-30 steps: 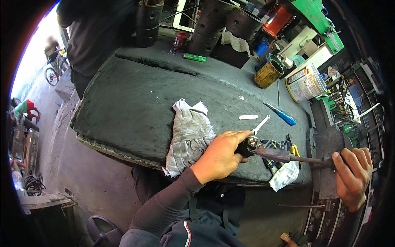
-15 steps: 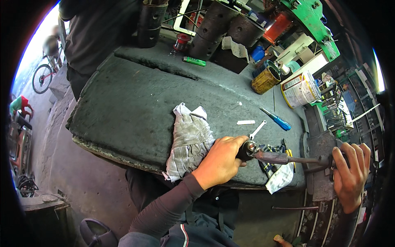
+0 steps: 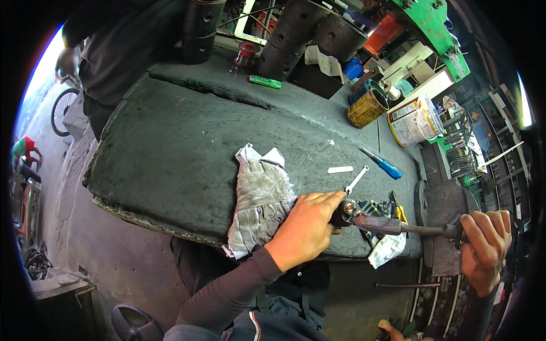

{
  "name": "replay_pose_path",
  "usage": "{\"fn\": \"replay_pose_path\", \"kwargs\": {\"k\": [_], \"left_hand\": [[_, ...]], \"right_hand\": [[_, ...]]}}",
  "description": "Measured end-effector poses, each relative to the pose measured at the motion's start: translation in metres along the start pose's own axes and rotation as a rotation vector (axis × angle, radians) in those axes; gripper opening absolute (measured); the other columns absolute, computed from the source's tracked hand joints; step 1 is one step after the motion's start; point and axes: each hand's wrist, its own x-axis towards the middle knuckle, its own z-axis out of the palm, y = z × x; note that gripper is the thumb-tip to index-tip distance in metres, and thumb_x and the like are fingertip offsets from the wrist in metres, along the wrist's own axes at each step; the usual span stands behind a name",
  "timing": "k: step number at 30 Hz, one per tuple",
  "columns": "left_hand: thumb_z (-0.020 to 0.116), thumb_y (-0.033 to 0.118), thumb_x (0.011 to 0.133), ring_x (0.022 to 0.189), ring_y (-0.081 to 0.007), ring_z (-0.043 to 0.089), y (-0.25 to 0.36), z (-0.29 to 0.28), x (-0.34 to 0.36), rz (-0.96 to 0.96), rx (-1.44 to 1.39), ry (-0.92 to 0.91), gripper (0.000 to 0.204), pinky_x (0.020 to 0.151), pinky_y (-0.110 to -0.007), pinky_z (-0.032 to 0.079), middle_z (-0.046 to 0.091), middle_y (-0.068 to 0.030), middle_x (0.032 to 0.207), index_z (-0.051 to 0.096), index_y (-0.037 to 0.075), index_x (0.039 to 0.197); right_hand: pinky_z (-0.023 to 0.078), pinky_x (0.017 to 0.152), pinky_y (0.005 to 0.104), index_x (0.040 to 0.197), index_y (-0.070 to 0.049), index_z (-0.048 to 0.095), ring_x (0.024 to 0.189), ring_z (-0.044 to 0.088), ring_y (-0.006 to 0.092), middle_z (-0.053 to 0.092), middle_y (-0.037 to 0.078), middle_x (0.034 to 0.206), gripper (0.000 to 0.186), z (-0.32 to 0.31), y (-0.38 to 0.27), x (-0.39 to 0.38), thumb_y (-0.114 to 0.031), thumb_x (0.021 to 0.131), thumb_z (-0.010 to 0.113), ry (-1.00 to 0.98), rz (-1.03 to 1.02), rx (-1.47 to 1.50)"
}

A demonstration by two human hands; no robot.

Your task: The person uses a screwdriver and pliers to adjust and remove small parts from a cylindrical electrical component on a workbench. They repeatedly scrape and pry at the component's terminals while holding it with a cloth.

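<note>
My left hand (image 3: 301, 233) is closed round a dark metal fitting (image 3: 346, 211) near the bench's front edge. A metal rod with a thicker shank (image 3: 380, 224) runs rightward from it to my right hand (image 3: 483, 250), whose fingers curl over the knurled end beside the grey vise (image 3: 441, 199). Just left of my left hand lies a crumpled grey rag (image 3: 259, 196). Beyond the fitting are a small spanner (image 3: 357, 179), a white strip (image 3: 340, 169) and a blue screwdriver (image 3: 387, 165). A checked cloth with white (image 3: 387, 250) and yellow-handled pliers (image 3: 401, 213) sit under the rod.
The dark bench (image 3: 159, 148) carries black cylinders (image 3: 284, 42), a yellow can (image 3: 364, 111), a white bucket (image 3: 412, 122) and a green tube (image 3: 264, 81) at the back. A person in dark clothes (image 3: 125, 45) stands at its left end. A tool rack (image 3: 466, 136) is at right.
My right hand's fingers curl further down over the rod's end. My left hand keeps its grip. The view has shifted slightly, and the person at the left shows further over the bright doorway.
</note>
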Motion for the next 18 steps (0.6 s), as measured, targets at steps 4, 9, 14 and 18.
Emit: {"fn": "replay_pose_path", "kwargs": {"k": [4,9,14,18], "left_hand": [[0.075,-0.002,0.082,0.137,-0.0449,0.061,-0.001,0.001,0.000,0.002,0.002,0.002,0.065,0.118,-0.048,0.046,0.068,-0.0295,0.143,0.060,-0.009,0.145],[0.071,-0.004,0.082,0.140,-0.0438,0.060,-0.001,0.002,-0.001,0.019,-0.005,-0.008,0.067,0.120,-0.049,0.044,0.067,-0.0286,0.145,0.059,-0.009,0.147],[0.068,-0.005,0.082,0.143,-0.0430,0.058,0.002,-0.001,-0.002,-0.005,-0.002,-0.027,0.068,0.122,-0.049,0.042,0.065,-0.0277,0.148,0.058,-0.007,0.149],[0.067,-0.006,0.081,0.143,-0.0428,0.057,0.001,0.001,-0.002,-0.006,0.002,-0.022,0.069,0.122,-0.049,0.042,0.065,-0.0272,0.148,0.058,-0.006,0.150]], "right_hand": [[0.043,0.080,0.0456,0.102,0.006,0.076,0.083,0.061,0.0287,0.068,0.013,0.092,0.036,-0.003,0.001,0.002,-0.006,0.068,0.070,0.016,-0.072,-0.081],[0.044,0.080,0.0466,0.102,0.006,0.076,0.084,0.061,0.0287,0.069,0.014,0.094,0.033,-0.011,-0.002,0.004,-0.006,0.072,0.071,-0.022,-0.069,-0.073],[0.044,0.080,0.0461,0.104,0.005,0.076,0.083,0.060,0.0279,0.069,0.013,0.093,0.033,-0.012,-0.003,0.003,-0.009,0.074,0.072,-0.027,-0.088,-0.084],[0.043,0.079,0.0457,0.104,0.005,0.075,0.083,0.060,0.0275,0.068,0.011,0.092,0.033,-0.011,-0.002,0.001,-0.009,0.074,0.072,-0.002,-0.104,-0.093]]}}
